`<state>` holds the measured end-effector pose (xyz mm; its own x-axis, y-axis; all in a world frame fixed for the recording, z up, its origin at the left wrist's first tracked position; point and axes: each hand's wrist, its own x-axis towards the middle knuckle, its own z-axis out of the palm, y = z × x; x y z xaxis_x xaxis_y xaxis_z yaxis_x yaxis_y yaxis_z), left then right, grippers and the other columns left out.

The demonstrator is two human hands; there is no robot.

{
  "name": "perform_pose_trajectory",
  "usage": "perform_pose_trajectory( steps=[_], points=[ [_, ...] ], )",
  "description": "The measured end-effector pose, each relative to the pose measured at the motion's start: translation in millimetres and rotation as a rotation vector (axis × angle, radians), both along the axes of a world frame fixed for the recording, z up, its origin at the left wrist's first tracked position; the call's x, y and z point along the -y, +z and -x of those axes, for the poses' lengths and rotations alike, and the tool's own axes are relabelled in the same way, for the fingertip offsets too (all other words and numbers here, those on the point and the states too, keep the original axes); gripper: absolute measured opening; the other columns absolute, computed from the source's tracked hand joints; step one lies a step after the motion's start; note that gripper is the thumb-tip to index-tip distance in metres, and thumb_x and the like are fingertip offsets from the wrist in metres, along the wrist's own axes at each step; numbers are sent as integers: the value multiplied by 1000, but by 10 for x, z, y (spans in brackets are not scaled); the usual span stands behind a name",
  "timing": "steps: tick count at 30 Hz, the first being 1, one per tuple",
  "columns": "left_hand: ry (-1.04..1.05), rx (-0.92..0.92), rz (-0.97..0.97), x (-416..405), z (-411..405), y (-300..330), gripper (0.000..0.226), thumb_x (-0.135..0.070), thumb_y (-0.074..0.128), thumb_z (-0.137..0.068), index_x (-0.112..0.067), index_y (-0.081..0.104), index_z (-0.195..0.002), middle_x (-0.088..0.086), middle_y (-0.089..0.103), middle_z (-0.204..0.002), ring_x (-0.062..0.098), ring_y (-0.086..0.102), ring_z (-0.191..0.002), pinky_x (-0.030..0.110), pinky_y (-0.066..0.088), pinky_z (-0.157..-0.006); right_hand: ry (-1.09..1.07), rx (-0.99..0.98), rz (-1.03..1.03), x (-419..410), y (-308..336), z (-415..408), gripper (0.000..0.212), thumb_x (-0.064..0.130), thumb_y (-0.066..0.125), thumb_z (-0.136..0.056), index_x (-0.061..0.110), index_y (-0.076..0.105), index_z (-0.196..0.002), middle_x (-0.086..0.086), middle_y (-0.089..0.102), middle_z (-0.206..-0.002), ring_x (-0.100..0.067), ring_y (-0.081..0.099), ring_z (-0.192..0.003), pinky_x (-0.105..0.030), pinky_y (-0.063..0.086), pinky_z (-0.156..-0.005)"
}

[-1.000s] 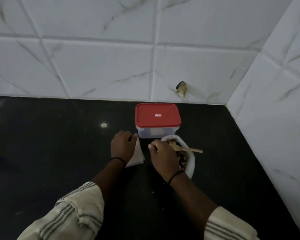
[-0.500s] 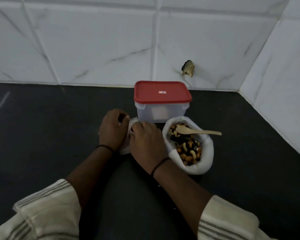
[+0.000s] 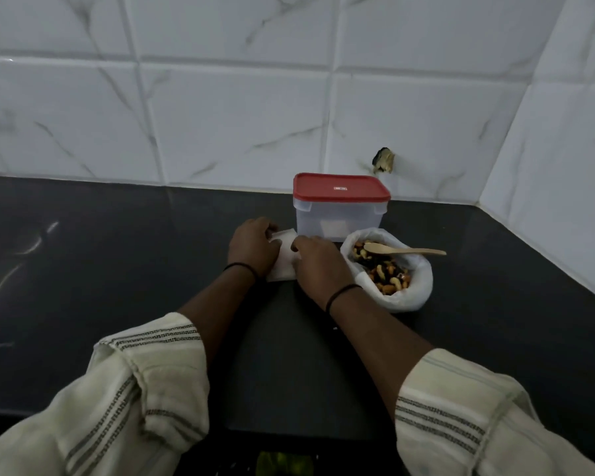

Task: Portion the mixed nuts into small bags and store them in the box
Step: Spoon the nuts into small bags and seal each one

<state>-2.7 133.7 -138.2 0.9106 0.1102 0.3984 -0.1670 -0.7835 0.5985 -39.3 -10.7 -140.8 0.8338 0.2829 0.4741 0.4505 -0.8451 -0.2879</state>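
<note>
Hands meet over a small white bag (image 3: pixel 284 257) lying flat on the dark surface (image 3: pixel 117 269), its long axis running away from the person toward the red-lidded box (image 3: pixel 340 209). Left hand (image 3: pixel 253 247) and right hand (image 3: pixel 318 266) each pinch an edge. Beside them, a wooden spoon (image 3: pixel 402 250) rests in the open sack of mixed nuts (image 3: pixel 385 273), handle pointing right.

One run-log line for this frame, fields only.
hands: left hand and right hand hold small bag | box: lid on | nuts: in sack, spoon resting inside
</note>
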Motion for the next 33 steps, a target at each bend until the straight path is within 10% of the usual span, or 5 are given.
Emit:
perform_pose_trajectory(
  steps=[16, 21, 33],
  points=[
    [-48, 271, 145, 48, 121, 202, 5, -23, 72, -84, -19, 74, -86, -6, 71, -83, 10, 63, -79, 35, 55, -76, -129, 177, -196, 45, 247, 16, 14, 21, 60, -96, 10, 63, -105, -9, 63, -101, -23, 57, -95, -31, 45, -79],
    [-92, 397, 161, 175, 206, 255, 5, -20, 74, -82, -20, 69, -83, -6, 54, -86, 2, 49, -78, 13, 37, -69, -175, 183, -316, 65, 371, 44, 23, 23, 42, -104, 11, 60, -98, -3, 58, -87, -13, 52, -77, -24, 38, -66],
    [-220, 471, 82, 378, 280, 223, 12, -17, 77, -80, -17, 72, -92, -3, 53, -98, 7, 50, -87, 11, 41, -73, -169, -27, -667, 204, 449, -22, 24, 38, 57, -97, 17, 62, -87, 13, 56, -72, -1, 54, -67, -17, 40, -62]
  ],
)
